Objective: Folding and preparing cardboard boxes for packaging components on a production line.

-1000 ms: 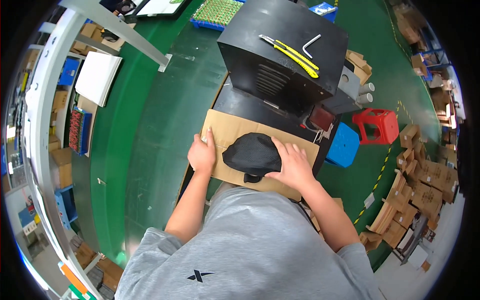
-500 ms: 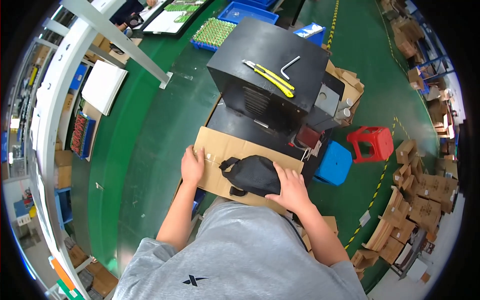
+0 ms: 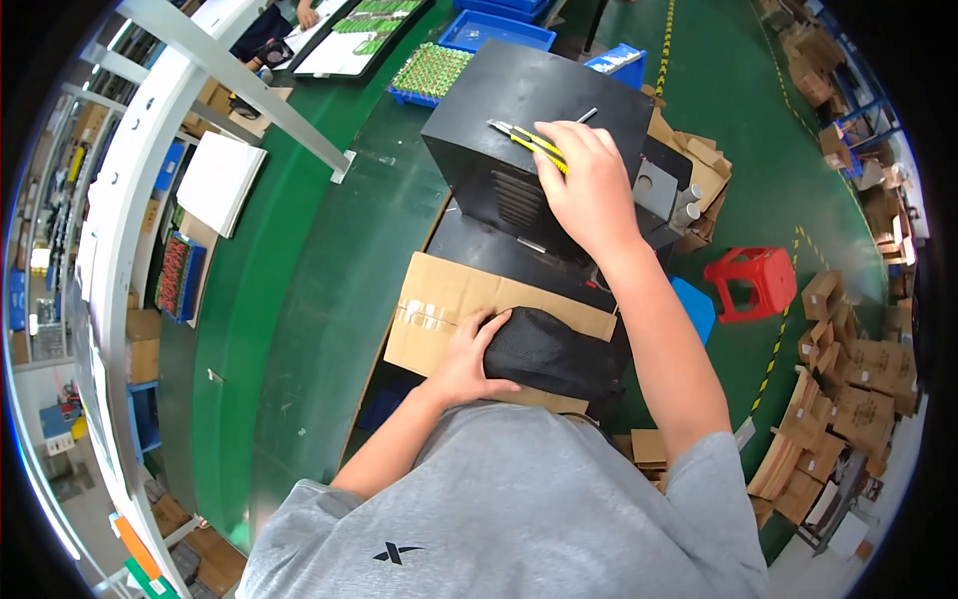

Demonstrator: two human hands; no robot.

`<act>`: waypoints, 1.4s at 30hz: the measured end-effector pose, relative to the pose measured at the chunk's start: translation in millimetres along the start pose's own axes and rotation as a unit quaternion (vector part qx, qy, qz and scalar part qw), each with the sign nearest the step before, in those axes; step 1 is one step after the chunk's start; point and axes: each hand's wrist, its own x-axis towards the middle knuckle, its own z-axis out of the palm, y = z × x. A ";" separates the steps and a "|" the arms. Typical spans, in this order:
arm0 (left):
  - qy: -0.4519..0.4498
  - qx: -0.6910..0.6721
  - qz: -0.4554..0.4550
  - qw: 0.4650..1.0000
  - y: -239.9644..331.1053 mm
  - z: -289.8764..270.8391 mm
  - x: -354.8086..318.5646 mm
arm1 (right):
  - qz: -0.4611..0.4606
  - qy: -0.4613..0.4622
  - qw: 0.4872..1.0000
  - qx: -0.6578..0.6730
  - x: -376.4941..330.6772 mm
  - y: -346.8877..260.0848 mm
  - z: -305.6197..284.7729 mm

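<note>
1. Got flat cardboard (image 3: 429, 282) laid on the desk (image 3: 484, 238), looks like setup's done.
2. Cupping the black pouch (image 3: 559, 351) on top with the left hand (image 3: 463, 359), grip holding its left end between widely spread thumb and fingers.
3. Reaching over the yellow knife (image 3: 523, 140) on the black metal box (image 3: 477, 108) with the right hand (image 3: 591, 192): fingers around the handle, can't tell if clenched.
4. Probably not lifted yet; can't tell how much is left.
</note>
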 end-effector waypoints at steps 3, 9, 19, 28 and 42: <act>-0.007 0.039 0.002 0.999 -11.1 -0.8 0.8 | -0.025 -0.018 0.997 -0.066 -2.9 0.6 20.5; -0.020 0.097 -0.029 0.995 -3.9 4.0 7.1 | 0.003 -0.065 0.995 -0.072 -13.0 -7.1 9.5; -0.030 0.038 0.029 0.998 -1.3 18.2 0.7 | 0.249 -0.393 0.881 0.087 -171.7 -2.3 -66.5; -0.101 -0.058 -0.006 0.993 27.3 27.6 20.2 | 0.196 -0.462 0.864 0.037 -237.2 5.5 -71.2; -0.098 -0.138 -0.065 0.983 111.4 84.0 69.8 | 0.440 -0.323 0.799 0.253 -315.7 107.7 -139.4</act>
